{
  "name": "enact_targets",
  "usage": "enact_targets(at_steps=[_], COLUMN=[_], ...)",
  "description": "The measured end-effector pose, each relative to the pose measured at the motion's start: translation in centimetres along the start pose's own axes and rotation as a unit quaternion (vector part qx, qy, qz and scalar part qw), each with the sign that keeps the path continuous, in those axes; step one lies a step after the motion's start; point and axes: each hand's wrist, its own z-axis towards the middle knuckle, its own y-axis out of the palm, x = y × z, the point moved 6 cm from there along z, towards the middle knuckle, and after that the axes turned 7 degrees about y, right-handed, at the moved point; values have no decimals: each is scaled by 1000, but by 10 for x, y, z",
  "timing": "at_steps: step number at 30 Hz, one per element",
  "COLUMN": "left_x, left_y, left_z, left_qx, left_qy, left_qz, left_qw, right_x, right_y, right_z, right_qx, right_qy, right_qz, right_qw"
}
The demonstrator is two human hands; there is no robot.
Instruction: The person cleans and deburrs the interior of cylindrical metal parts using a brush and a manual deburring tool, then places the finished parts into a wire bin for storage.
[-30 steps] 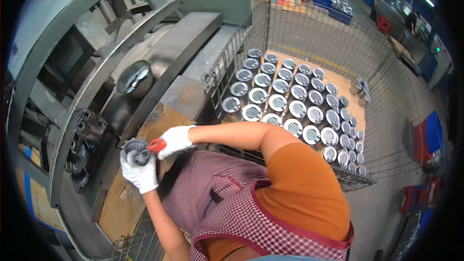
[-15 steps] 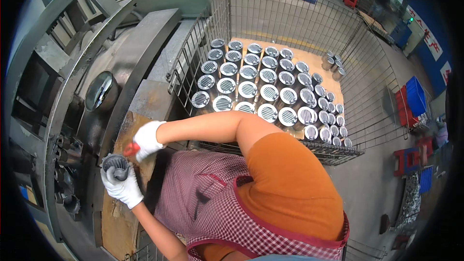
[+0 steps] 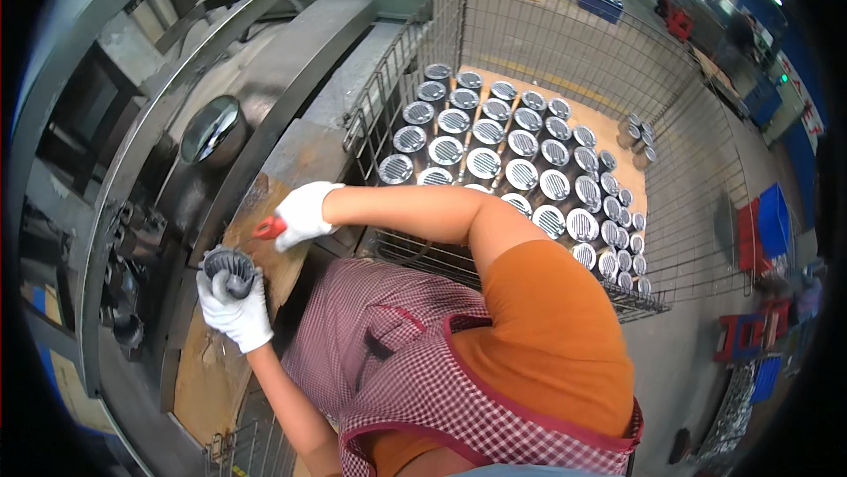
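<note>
My left hand [image 3: 236, 313], in a white glove, is closed around a grey metal cup-shaped part with a toothed rim and ribbed inside [image 3: 229, 267]. The part sits over the edge of a worn wooden board [image 3: 212, 389], its open end facing up. In my gloved right hand [image 3: 304, 214] is a red handle [image 3: 270, 227], pointing toward the part but apart from it. What tool the handle belongs to cannot be made out. Both hands are close together above the board, the right one farther from me than the left.
Right of the board, a wire mesh cage [image 3: 565, 36] holds many upright metal cylinders with slotted tops [image 3: 483, 163] on a brown sheet [image 3: 609, 111]. A metal machine frame [image 3: 291, 53] with a round shiny opening [image 3: 212, 131] stands on the left. Blue bin [image 3: 775, 221] at far right.
The view has shifted, so the scene sits farther right. My right hand with the red handle has drawn away from the metal part, which my left hand still holds.
</note>
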Motion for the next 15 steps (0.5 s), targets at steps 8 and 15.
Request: enact_targets(at_steps=[8, 15], left_x=[-51, -114], left_y=[-3, -19], left_z=[-13, -74], left_qx=[-40, 14], left_qy=[-269, -339], left_qz=[-84, -171], left_qw=[959, 925], right_x=[46, 180], right_y=[-90, -187], right_z=[-35, -63], right_qx=[234, 470], right_qy=[25, 207], right_qz=[-19, 105], right_qw=[972, 852])
